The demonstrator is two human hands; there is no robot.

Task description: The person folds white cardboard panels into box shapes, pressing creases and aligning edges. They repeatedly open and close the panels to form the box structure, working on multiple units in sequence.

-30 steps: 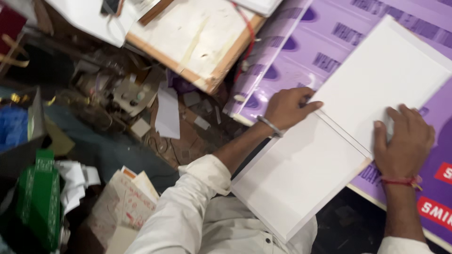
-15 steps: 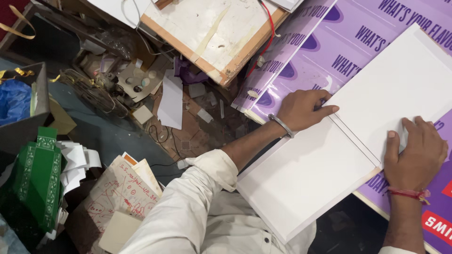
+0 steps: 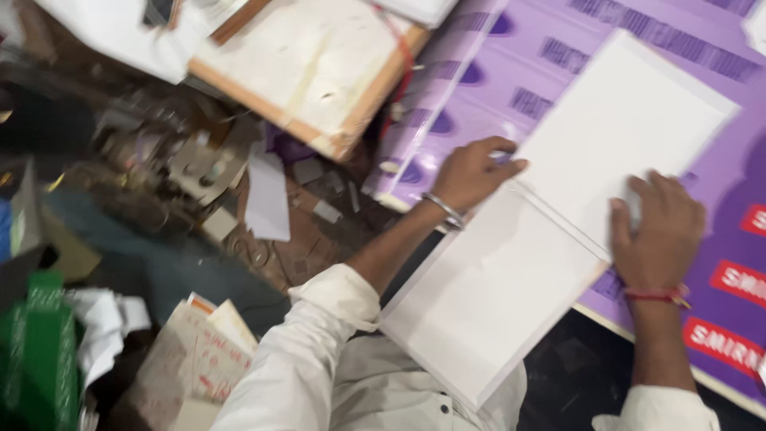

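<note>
Pressing flat on a large white rectangular board [image 3: 550, 239], both hands are seen from above at the centre and right of the frame.

Left hand [image 3: 475, 172]: palm down, fingers stretched toward the right, fingertips laid on the board's upper-left edge where a thin crease or seam runs across it; nothing is clasped. A silver metal bangle [image 3: 443, 211] sits on the wrist, and a white shirt sleeve [image 3: 319, 343] is rolled to the elbow.

Right hand [image 3: 658, 231]: palm down, fingers spread and pointing to the top of the frame, flat on the board near its right edge; whether something small is pinned under the fingers cannot be told. A red thread wristband [image 3: 658, 295] circles the wrist.

Board: lying slantwise from lower centre to upper right, resting on a purple printed sheet [image 3: 519, 80], its lower corner reaching over the lap.

Surroundings: a wood-framed pale panel [image 3: 319, 72] at upper centre, a green printed carton [image 3: 36, 359] at lower left.

Change from half a second before: both hands are kept in the same flat pose on the board; only the view is shifted slightly.
</note>
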